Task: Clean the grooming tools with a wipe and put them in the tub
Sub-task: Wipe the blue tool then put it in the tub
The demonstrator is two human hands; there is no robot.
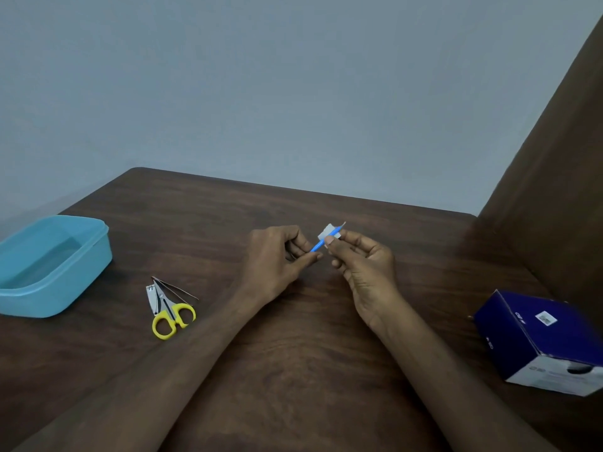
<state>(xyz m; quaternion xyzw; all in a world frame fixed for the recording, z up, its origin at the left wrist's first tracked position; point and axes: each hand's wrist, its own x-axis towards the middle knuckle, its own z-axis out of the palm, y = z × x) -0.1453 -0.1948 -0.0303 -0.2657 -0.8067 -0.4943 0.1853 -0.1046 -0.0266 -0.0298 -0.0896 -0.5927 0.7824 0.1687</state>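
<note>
My left hand (277,256) pinches the lower end of a thin blue grooming tool (317,246) above the middle of the table. My right hand (362,265) presses a small white wipe (327,234) around the tool's upper part, and the metal tip sticks out past the wipe. A light blue tub (19,298) stands open at the left edge. Beside it lie yellow-handled scissors (171,316), a silver nail clipper (151,299) and thin tweezers (177,289), bunched together.
A dark blue and white cardboard box (538,340) stands at the right edge of the dark wooden table (293,370). A brown panel (554,190) rises along the right side. A grey wall stands behind the table.
</note>
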